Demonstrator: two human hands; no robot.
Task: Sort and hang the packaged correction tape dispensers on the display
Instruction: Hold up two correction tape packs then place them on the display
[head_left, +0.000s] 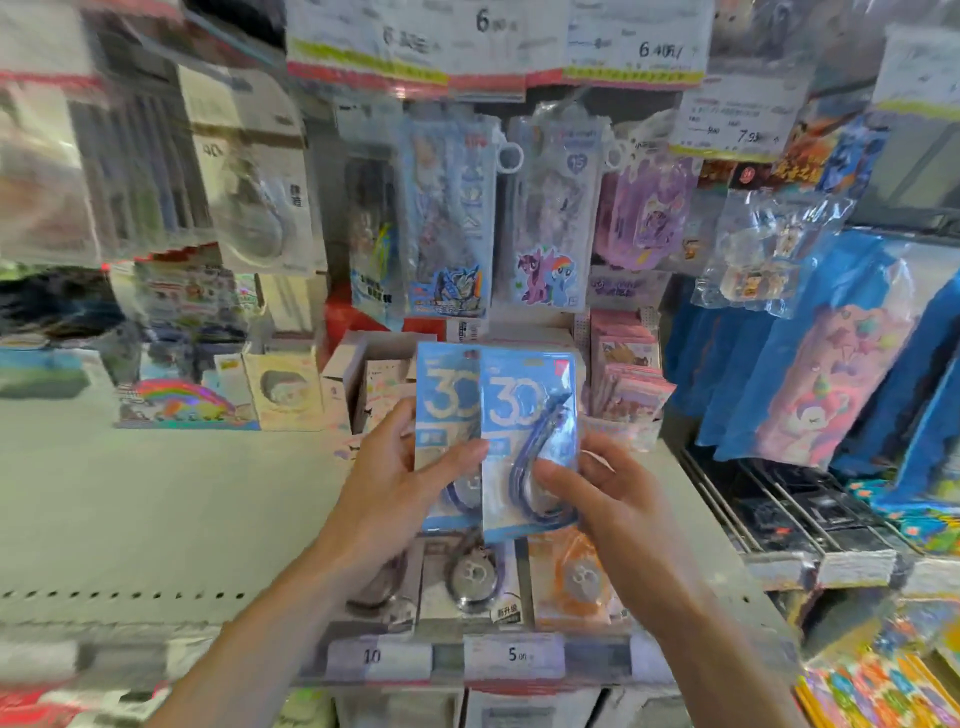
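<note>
Two light, slick, stiff blue packs (527, 441), pinched between your left hand (395, 478) and right hand (602, 493) fingers: grip card edges.

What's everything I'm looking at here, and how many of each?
Blue correction tape packs: two, blue with a large 30, overlapping, held up in front of the shelf.
Grey pack: one, grey-white, on the shelf under the held packs.
Orange pack: one, orange, right of the grey pack.
Hanging cartoon packs: several, blue and purple, on hooks above; exact count unclear.
Price labels: two readable, white, on the shelf's front edge.
Blue bags: several, blue with pink pictures, hanging at right.
Shelf: one, pale grey.
Left hand: one, grips the left blue pack.
Right hand: one, grips the right blue pack.
</note>
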